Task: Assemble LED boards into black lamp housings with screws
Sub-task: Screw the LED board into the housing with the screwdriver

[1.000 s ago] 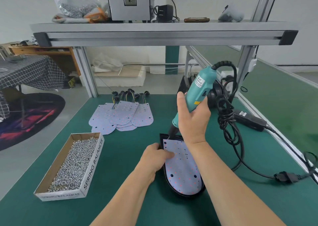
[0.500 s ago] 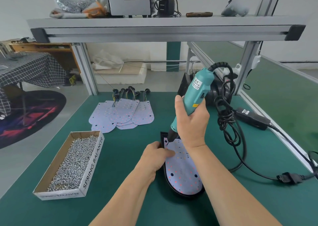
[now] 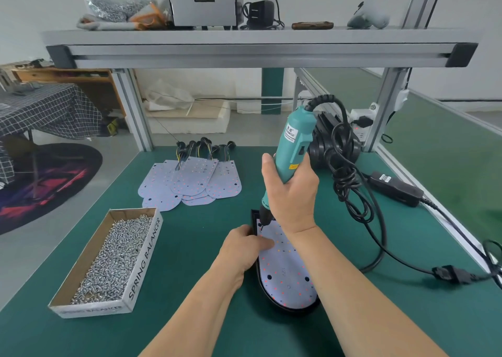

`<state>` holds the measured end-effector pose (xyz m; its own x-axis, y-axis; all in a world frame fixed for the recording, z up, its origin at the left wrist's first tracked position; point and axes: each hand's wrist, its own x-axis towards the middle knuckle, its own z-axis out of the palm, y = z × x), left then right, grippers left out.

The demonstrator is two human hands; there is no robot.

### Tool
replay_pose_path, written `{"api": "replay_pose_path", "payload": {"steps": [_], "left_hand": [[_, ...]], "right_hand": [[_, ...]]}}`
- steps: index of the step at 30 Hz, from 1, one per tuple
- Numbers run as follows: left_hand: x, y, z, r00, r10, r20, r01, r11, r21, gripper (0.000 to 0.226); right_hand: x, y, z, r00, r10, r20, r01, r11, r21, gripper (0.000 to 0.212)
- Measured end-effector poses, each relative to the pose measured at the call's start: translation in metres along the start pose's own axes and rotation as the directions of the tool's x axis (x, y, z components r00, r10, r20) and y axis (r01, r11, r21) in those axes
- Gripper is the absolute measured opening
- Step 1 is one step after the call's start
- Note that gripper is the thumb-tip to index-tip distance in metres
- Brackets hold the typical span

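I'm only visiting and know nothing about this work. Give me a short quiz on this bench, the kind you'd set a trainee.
1. True or false: the right hand grips the teal electric screwdriver, tip pointing down at the LED board.
2. Where does the cardboard box of screws lie from the black lamp housing? A) to its left B) to its right C) up on the shelf
3. Fill in: the left hand touches the housing at its ___ side.

Key: 1 true; 2 A; 3 left.
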<state>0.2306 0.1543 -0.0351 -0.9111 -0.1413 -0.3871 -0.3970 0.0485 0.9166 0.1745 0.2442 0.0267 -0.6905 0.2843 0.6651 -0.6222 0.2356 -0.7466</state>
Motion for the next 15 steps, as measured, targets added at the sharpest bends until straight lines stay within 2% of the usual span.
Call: {"api": "replay_pose_path", "payload": {"steps": [6,12,15], "left_hand": [[0.001,-0.002,0.000,1.000,0.002,-0.017,-0.002,1.000,-0.007,0.046],[-0.002,0.000,0.000,1.000,0.017,-0.015,-0.017,1.000,-0.004,0.041],[-0.003,0.001,0.000,1.000,0.015,-0.003,-0.015,1.000,0.000,0.041]], "right_hand": [[-0.005,0.000,0.004,0.999,0.024,0.034,-0.023,1.000,-0.011,0.040],[-0.001,0.003,-0.002,0.982,0.187,0.010,-0.187,0.982,0.038,0.032],[-0.001,-0.003,-0.008,0.990,0.142,0.005,-0.142,0.989,0.050,0.031]]}}
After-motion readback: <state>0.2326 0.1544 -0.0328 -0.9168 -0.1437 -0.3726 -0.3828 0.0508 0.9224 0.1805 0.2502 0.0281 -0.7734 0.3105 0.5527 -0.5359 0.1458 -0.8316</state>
